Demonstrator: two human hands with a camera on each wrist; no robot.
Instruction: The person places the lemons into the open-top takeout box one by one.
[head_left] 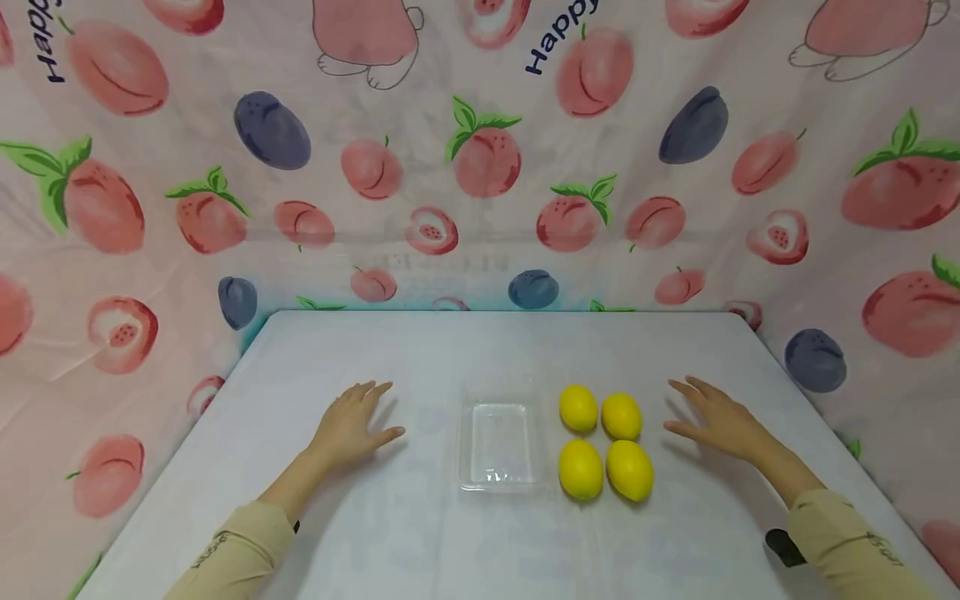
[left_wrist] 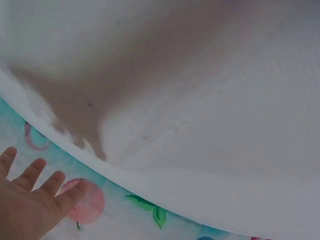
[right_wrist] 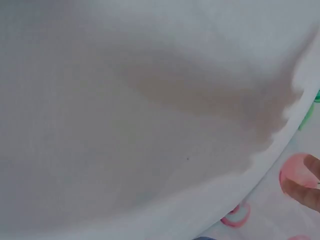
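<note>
Over the left part of the white table, my left hand (head_left: 350, 427) holds nothing, its fingers spread and the thumb pointing right. In the left wrist view the same hand (left_wrist: 37, 200) shows spread fingers at the lower left. My right hand (head_left: 718, 421) hovers on the other side, fingers extended toward the lemons and grasping nothing. Only two fingertips (right_wrist: 302, 192) of it enter the right wrist view. A clear plastic box (head_left: 500, 442) lies between the hands. Beside its right side sit several yellow lemons, among them a front right lemon (head_left: 630, 471) and a back left lemon (head_left: 578, 408).
The white table (head_left: 405, 533) reaches back to a pink fruit-print cloth (head_left: 480, 242) that hangs behind it and along both sides. Near the right sleeve (head_left: 847, 533) a black wrist device (head_left: 784, 547) shows.
</note>
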